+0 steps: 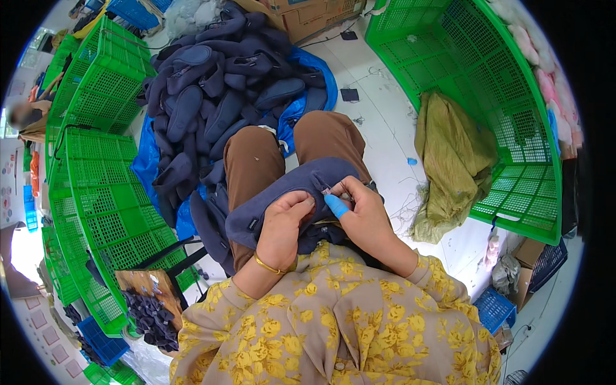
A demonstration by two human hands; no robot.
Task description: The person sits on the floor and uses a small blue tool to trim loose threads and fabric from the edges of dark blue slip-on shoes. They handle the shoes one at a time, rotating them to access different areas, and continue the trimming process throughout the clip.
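Left hand (282, 224) and right hand (362, 215) fingers clamped on navy slipper (289, 192); pinched item at 12 o'clock indistinct.

The pale floor (378, 122) carries a blue tarp (149, 160), green crates (96, 199) and an olive sack (449, 160).

the slipper (289, 192) lies on the lap at centre, left hand (282, 228) and right hand (362, 215) on it. a slipper pile (224, 83) sits on a tarp (314, 70) at 12 o'clock. stacked crates (96, 192) stand at 9, a big crate (487, 96) at 2 with a sack (449, 160) before it.
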